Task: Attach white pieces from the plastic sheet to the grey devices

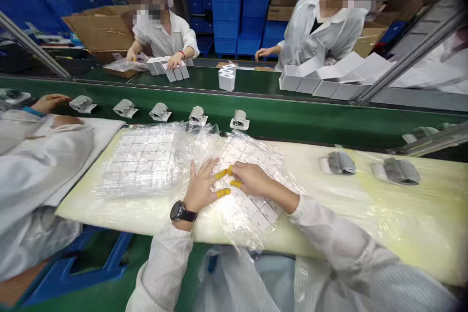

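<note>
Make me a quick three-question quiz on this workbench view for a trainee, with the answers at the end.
1. Fill in: the black watch is on the person's ____ wrist.
2. True or false: the left hand and the right hand both wear yellow finger covers.
3. How many rolled gray bands lie on the pale mat, right of the hands? (a) one (b) two (c) four

Key: 1. left; 2. true; 3. b

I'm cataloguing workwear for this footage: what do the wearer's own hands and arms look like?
The left hand and right hand each wear yellow finger covers on two digits. A black watch with a round face is worn on the left side. Both arms have long, whitish sleeves with fine stripes, gathered at the cuffs.
</note>
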Tool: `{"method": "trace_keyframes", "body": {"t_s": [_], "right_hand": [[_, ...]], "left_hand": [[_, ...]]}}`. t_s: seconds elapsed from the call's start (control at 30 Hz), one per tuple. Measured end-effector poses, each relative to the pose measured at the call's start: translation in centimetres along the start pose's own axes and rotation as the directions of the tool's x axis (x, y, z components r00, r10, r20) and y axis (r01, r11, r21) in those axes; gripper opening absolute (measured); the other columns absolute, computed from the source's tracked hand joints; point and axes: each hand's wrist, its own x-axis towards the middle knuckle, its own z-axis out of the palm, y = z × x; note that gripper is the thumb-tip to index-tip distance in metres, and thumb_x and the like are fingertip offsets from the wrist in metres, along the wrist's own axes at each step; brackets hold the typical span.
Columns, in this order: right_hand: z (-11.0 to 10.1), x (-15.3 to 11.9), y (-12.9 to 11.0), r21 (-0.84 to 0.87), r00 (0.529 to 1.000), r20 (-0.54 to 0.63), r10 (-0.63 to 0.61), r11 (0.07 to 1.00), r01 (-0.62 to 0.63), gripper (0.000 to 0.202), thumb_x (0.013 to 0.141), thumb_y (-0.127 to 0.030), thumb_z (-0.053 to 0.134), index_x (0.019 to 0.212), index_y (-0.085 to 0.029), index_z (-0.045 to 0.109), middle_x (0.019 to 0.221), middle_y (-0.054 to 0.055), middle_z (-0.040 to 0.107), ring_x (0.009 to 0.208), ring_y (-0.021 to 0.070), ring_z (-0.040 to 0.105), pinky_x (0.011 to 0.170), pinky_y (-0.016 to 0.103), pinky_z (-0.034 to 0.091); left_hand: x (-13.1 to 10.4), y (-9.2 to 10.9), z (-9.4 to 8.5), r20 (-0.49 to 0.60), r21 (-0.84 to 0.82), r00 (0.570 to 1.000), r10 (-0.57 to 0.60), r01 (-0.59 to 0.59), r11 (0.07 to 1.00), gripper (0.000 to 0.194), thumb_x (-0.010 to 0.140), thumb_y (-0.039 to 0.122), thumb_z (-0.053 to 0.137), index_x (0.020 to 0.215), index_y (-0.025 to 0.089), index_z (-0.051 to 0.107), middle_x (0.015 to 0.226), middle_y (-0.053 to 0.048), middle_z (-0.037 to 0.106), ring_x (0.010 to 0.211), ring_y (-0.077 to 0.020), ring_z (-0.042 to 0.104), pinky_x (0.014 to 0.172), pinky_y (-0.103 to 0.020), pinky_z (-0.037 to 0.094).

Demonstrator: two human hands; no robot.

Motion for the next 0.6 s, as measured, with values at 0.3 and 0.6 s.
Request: {"method": "trace_keyframes", "body": {"t_s": [0.3,0.6], "right_hand": [[2.1,-2.6,0.5,-0.063,0.939,-0.312,-0.143,0.99,0.129,0.014,0.095,-0.024,0.057,0.089,-0.02,0.069,0.098,0.005,0.067,0.073,0.0137,0.058,0.068,0.027,0.043],[3.6,-3.1,0.5,-0.202,0.865,-0.455,-0.212,0.971,0.132,0.016,0.091,-0.015,0.057,0.081,-0.02,0.068,0.096,0.003,0.074,0.07,0.0139,0.061,0.068,0.028,0.044]], "left_hand": [[-0.2,-0.1,0.2,-0.03,-0.035,1.0,0.008,-0.009,0.999,0.056,0.082,0.058,0.069,0.133,0.039,0.059,0.157,-0.007,0.036,0.144,-0.0371,0.033,0.115,-0.07,-0.008],[-0.9,0.5,-0.8,-0.228,-0.209,0.973,0.022,-0.071,0.975,0.017,0.093,0.032,0.061,0.102,0.03,0.075,0.162,-0.001,0.025,0.144,-0.0299,0.034,0.12,-0.063,-0.001]]}}
